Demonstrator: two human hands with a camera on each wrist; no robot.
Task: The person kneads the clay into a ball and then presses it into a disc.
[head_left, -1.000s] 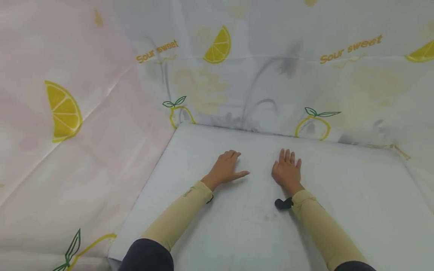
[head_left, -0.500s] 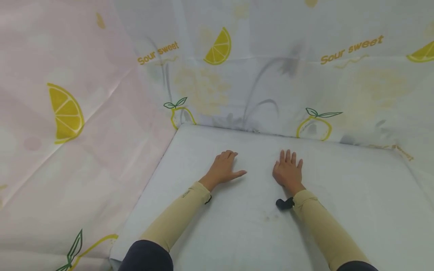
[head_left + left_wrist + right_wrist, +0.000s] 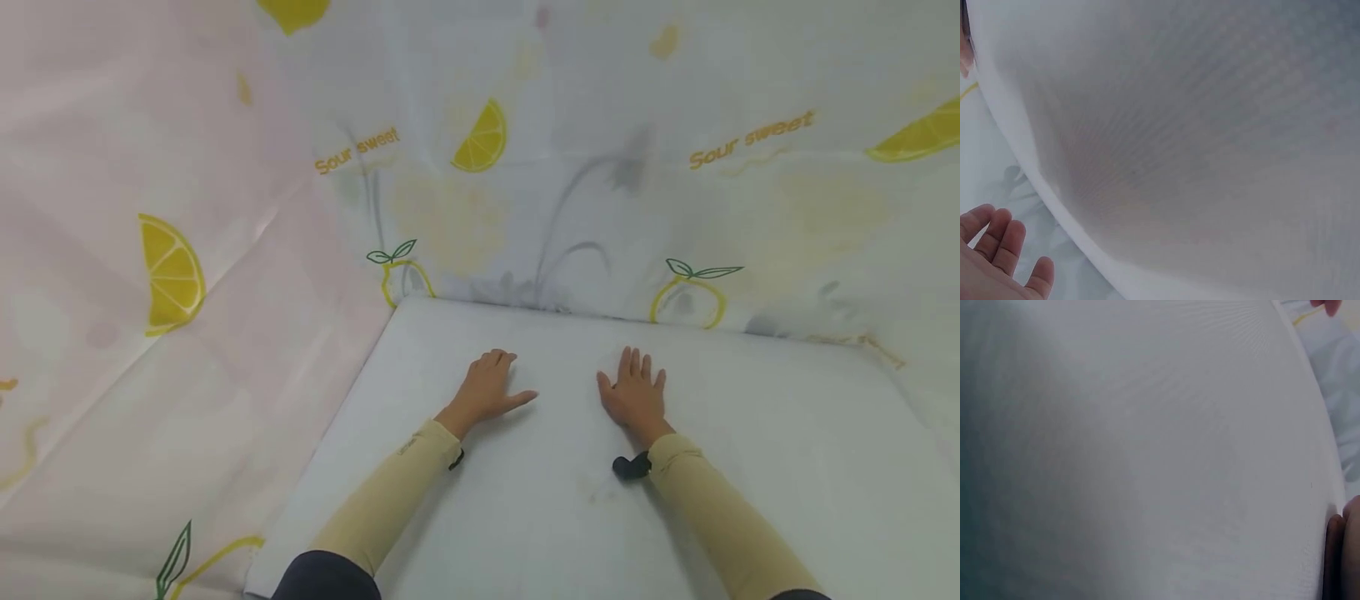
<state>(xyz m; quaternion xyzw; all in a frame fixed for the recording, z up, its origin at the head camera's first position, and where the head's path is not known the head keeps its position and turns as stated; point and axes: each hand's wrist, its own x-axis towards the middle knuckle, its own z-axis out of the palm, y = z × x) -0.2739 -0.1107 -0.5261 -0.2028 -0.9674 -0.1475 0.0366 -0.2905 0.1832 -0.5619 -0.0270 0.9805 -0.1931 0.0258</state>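
Observation:
In the head view a white-covered tabletop (image 3: 555,517) spreads under both arms. My left hand (image 3: 483,387) is over its far left half, thumb held out to the right and fingers slightly bent, with nothing in it. In the left wrist view its loose fingers (image 3: 1010,244) show at the lower left. My right hand (image 3: 636,392) lies palm down to the right of it, fingers straight and spread, holding nothing. Only a bit of that hand appears at the right edge of the right wrist view. A dark strap piece (image 3: 632,467) sits at the right wrist.
Pale cloth (image 3: 540,200) printed with lemons and "Sour sweet" hangs behind the table's far edge. More lemon-print cloth (image 3: 225,400) slopes along the left side. Faint brownish specks (image 3: 600,497) mark the white cover between the forearms.
The head view has tilted up a little, so the scene sits lower in it. My right thumb has spread out from the palm. The left hand keeps much the same pose.

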